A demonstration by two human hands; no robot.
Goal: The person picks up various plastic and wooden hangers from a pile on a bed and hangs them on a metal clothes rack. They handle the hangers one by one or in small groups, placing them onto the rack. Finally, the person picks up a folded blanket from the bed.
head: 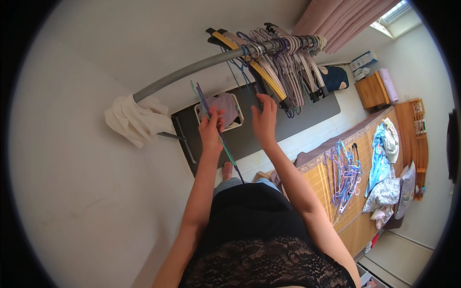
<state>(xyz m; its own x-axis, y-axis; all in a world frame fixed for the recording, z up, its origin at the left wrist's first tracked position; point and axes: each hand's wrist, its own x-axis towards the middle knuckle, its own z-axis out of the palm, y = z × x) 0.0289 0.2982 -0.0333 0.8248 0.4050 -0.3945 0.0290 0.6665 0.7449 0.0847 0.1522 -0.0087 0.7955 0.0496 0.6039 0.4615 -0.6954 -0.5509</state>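
My left hand (pixel 211 126) grips a few thin hangers held edge-on, a green hanger (pixel 226 149) and a purple hanger (pixel 201 94) among them. Up and to the right, my right hand (pixel 265 120) is raised with thumb and fingers apart. Its fingertips are close to a blue wire hanger (pixel 243 73) on the grey metal rail (pixel 187 73); whether they touch it is unclear. Farther along that rail hang many hangers packed together, including a yellow hanger with black ends (pixel 268 80) and several pale and purple hangers (pixel 293 72).
White cloth (pixel 135 117) wraps the rail's near end. Below stands a white basket (pixel 236 126) with mauve fabric, on a dark flat surface (pixel 288 120). A bed with a bamboo mat (pixel 313 180), at right, carries tangled hangers (pixel 344 176) and clothes (pixel 380 154).
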